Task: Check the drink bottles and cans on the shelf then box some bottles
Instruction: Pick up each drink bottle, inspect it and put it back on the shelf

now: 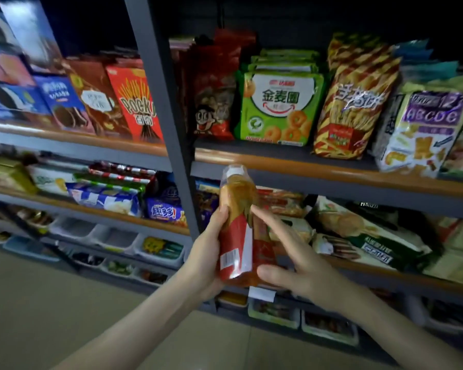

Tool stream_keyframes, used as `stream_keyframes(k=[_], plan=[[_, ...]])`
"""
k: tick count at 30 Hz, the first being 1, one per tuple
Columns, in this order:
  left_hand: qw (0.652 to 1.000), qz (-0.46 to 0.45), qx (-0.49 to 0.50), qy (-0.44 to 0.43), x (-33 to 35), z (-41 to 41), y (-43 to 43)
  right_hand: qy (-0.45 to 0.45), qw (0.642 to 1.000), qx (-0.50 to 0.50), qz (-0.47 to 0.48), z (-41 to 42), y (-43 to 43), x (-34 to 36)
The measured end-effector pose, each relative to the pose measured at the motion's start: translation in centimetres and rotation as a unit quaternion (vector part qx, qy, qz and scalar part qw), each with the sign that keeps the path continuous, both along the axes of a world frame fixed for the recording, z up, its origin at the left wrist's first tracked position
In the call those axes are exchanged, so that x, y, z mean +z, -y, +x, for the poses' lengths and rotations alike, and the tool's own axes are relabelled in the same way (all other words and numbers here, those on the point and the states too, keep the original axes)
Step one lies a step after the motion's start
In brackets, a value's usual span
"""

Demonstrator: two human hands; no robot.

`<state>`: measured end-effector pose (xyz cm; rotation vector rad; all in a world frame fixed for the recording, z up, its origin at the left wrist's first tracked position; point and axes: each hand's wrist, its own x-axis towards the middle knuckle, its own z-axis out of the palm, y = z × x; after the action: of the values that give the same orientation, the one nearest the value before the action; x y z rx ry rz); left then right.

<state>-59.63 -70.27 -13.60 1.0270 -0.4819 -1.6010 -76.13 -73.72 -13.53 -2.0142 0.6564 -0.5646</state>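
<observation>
- Both hands meet on one drink bottle (235, 222), held up between them in front of the snack shelves (332, 169).
- Left hand (209, 252) grips the lower half from its own side, thumb on the front of the red label (237, 244) and the fingers curled round behind.
- Right hand (300, 265) is spread and mostly straight. Its index finger (265, 217) lies against the bottle's mid-height and its thumb (273, 272) braces the bottom edge, so it steadies rather than clasps.
- Long axis runs close to upright, leaning slightly away from the person. The white cap (234, 170) sits above and beyond both hands, and the base sits at the heel of the palms.
- Barcode (229, 259) faces the camera, just beside the left thumb.
- My reading: this is the checking step, and the bottle's weight rests chiefly on the left hand.
- Nearer for any turn is the right hand, whose fingertips already touch the side. A roll about the long axis would bring the rest of the label round.
- No box shows anywhere near the hands, so packing looks some way off.
- One risk: with only the left hand clasping, a quick twist could let the smooth bottle slip.
</observation>
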Motion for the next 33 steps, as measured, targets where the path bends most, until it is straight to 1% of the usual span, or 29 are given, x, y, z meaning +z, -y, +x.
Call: stream_keyframes(k=[1, 3, 4, 5, 6, 8, 9, 10, 12, 13, 14, 15, 16, 17, 18, 19, 20, 21, 22, 23, 24, 25, 26, 29, 33], plan=[[0.999, -0.009, 0.027, 0.026, -0.7, 0.3, 0.1, 0.006, 0.999, 0.005, 0.044, 0.0, 0.0, -0.1], [0.993, -0.033, 0.045, 0.099, -0.8, 0.0, 0.2, -0.006, 0.994, -0.01, 0.107, 0.4, 0.4, 0.0], [0.988, -0.04, 0.031, 0.145, -0.8, -0.4, 0.3, -0.023, 0.994, -0.036, 0.101, 1.1, -0.2, 0.0], [0.985, -0.044, 0.02, 0.168, -1.0, -0.8, 0.6, -0.031, 0.993, -0.06, 0.102, 1.6, -0.7, -0.5], [0.981, -0.042, 0.014, 0.188, -0.9, -1.1, 0.6, -0.023, 0.989, -0.081, 0.124, 1.9, -1.0, -0.8], [0.968, -0.074, 0.036, 0.239, -1.7, -0.5, 0.6, 0.03, 0.973, -0.099, 0.208, 1.8, -1.1, -1.6], [0.961, -0.075, 0.024, 0.266, -2.1, -0.2, 0.6, 0.066, 0.957, -0.098, 0.265, 1.5, -1.0, -1.7], [0.956, -0.058, -0.001, 0.286, -1.7, -0.2, 0.5, 0.114, 0.929, -0.093, 0.339, 1.0, -0.8, -2.2], [0.948, -0.022, -0.061, 0.312, -1.6, 0.4, -0.3, 0.205, 0.848, -0.068, 0.484, 0.2, -0.7, -3.2], [0.949, 0.008, -0.076, 0.306, -1.9, 1.1, -0.8, 0.231, 0.814, -0.049, 0.531, -0.1, -0.9, -3.9], [0.955, 0.044, -0.094, 0.279, -2.2, 1.4, -1.1, 0.243, 0.791, -0.026, 0.561, -0.2, -1.1, -4.9], [0.961, 0.083, -0.124, 0.231, -2.7, 1.5, -1.5, 0.246, 0.78, -0.01, 0.576, -0.2, -1.5, -5.5], [0.967, 0.113, -0.15, 0.173, -3.1, 1.5, -1.9, 0.239, 0.778, 0.002, 0.581, -0.1, -1.7, -6.3], [0.973, 0.126, -0.154, 0.12, -3.6, 1.4, -2.3, 0.225, 0.786, 0.005, 0.576, 0.1, -1.9, -6.7], [0.978, 0.134, -0.139, 0.072, -4.3, 1.2, -2.6, 0.195, 0.804, 0.003, 0.561, 0.4, -1.8, -7.0], [0.983, 0.136, -0.12, 0.043, -5.1, 1.1, -3.0, 0.151, 0.836, -0.006, 0.528, 0.8, -1.6, -7.2], [0.985, 0.132, -0.106, 0.034, -5.8, 1.1, -3.2, 0.084, 0.879, -0.018, 0.469, 1.1, -1.5, -7.2], [0.986, 0.12, -0.101, 0.048, -6.6, 1.1, -3.5, -0.002, 0.917, -0.02, 0.4, 1.5, -1.4, -7.0], [0.986, 0.108, -0.1, 0.079, -7.1, 1.0, -3.7, -0.089, 0.94, -0.02, 0.329, 1.8, -1.1, -7.0], [0.983, 0.1, -0.1, 0.118, -7.6, 1.2, -3.9, -0.154, 0.951, -0.025, 0.268, 1.9, -0.7, -6.9], [0.978, 0.098, -0.099, 0.157, -7.8, 1.3, -4.1, -0.179, 0.956, -0.033, 0.23, 2.2, -0.4, -6.8], [0.971, 0.096, -0.103, 0.195, -8.0, 1.6, -4.4, -0.169, 0.961, -0.043, 0.213, 2.5, -0.2, -6.5], [0.962, 0.088, -0.117, 0.232, -8.0, 1.8, -4.6, -0.13, 0.965, -0.058, 0.22, 2.8, 0.0, -6.3], [0.93, 0.053, -0.169, 0.321, -8.0, 2.5, -5.0, -0.009, 0.956, -0.076, 0.285, 3.7, 0.8, -5.6], [0.905, 0.034, -0.177, 0.386, -7.6, 3.7, -5.0, 0.04, 0.939, -0.086, 0.331, 4.6, 1.4, -5.8]])
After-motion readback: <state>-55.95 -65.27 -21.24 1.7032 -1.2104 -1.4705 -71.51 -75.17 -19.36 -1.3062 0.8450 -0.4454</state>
